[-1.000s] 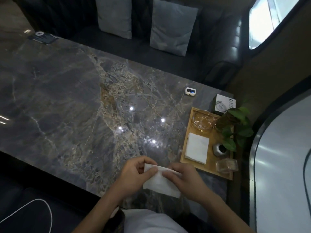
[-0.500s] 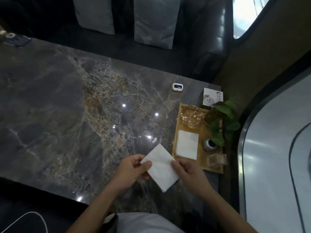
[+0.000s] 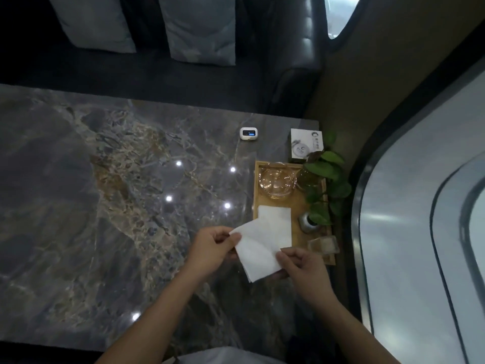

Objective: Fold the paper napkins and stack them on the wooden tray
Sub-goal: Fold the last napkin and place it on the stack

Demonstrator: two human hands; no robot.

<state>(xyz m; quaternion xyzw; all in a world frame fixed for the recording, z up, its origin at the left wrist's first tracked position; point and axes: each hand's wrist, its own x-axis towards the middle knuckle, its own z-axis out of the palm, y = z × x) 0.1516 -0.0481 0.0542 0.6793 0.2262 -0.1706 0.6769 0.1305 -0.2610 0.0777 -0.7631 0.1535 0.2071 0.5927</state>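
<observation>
A folded white paper napkin [image 3: 258, 249] hangs tilted between both hands, above the marble table just left of the wooden tray [image 3: 256, 195]. My left hand [image 3: 212, 248] pinches its upper left corner. My right hand [image 3: 301, 265] pinches its lower right edge. The napkin's upper right corner overlaps the stack of folded napkins [image 3: 278, 215] lying in the tray's near half.
On the tray also stand a glass bowl [image 3: 277, 183], a small metal pot [image 3: 307, 223] with a green plant [image 3: 324, 179], and a clear glass box [image 3: 322, 245]. A white box [image 3: 305, 145] and a small white device [image 3: 248, 133] lie beyond it. A dark sofa with cushions faces me.
The napkin went from folded low near my body to held up flat, then moved right until it overlaps the tray's stack. Both hands shifted right with it.
</observation>
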